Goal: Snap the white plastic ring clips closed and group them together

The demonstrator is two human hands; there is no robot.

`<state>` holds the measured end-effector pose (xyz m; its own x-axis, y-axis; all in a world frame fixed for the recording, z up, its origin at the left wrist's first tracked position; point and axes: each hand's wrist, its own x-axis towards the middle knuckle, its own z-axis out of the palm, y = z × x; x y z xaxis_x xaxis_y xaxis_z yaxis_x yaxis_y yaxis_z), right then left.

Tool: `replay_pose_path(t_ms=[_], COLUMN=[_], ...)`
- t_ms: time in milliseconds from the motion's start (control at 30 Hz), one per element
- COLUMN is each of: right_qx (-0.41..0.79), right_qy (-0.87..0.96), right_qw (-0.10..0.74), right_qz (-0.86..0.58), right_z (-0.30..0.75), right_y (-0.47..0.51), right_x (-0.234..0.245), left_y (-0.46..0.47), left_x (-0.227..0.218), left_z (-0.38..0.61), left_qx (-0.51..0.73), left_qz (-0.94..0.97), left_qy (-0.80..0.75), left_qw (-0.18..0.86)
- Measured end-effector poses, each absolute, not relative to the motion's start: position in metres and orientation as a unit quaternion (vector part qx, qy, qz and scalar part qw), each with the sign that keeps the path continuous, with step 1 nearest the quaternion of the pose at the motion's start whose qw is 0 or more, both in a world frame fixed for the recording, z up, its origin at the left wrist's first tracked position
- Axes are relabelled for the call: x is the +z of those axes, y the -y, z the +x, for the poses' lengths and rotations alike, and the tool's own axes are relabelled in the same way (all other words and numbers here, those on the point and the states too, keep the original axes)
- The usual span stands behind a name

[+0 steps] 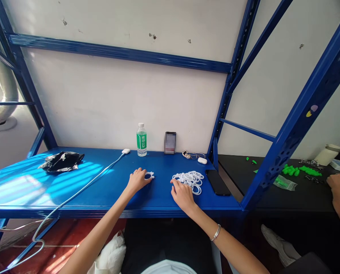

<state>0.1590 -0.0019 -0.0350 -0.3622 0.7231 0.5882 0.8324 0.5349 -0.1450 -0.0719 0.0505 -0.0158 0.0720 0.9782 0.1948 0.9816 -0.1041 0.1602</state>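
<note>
My left hand (pixel 138 179) rests on the blue table with its fingers curled down. Between thumb and fingertips it grips the edge of a small white ring (pixel 149 175) with little bumps on its outer side. To the right lies a loose, tangled heap of thin white rings (pixel 193 179). My right hand (pixel 183 195) is at the near left edge of this heap, thumb and forefinger a little apart and its fingers bent. No ring shows clearly in its grasp. A bracelet circles the right wrist.
A bottle (pixel 142 140), a small dark upright box (pixel 170 143) and a white charger (pixel 126 151) with a long cable stand behind. Black plastic (pixel 62 161) lies left, a phone (pixel 217 182) right. Blue posts frame the table (pixel 101 198). Another person's hand (pixel 339 192) is far right near green pieces (pixel 291 170).
</note>
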Motion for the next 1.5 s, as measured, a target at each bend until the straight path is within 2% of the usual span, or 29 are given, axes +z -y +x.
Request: replay_pose_path(t_ms=[333,767,1000,1167,1500], right_qx=[-0.064,-0.031,0.084,0.151,0.184], right_qy=[0.845,0.816,0.762,0.734,0.728], right_qw=[0.294,0.418,0.529,0.552,0.552], right_qz=[-0.442,-0.397,-0.363,-0.366,-0.363], right_z=[0.16,0.16,0.164,0.165,0.164], right_y=[-0.001,0.005,0.003,0.002,0.002], right_x=[-0.038,-0.03,-0.027,-0.027,-0.024], left_y=[-0.044,-0.028,-0.012,-0.007,-0.001], left_x=[-0.01,-0.008,-0.015,-0.014,-0.002], left_z=[-0.066,-0.039,-0.011,-0.004,0.002], left_qx=[-0.137,-0.252,-0.273,-0.286,-0.31], left_qz=[-0.733,-0.812,-0.875,-0.879,-0.868], left_qy=[0.666,0.526,0.383,0.334,0.303], left_qw=[0.016,0.0,-0.112,-0.186,-0.24])
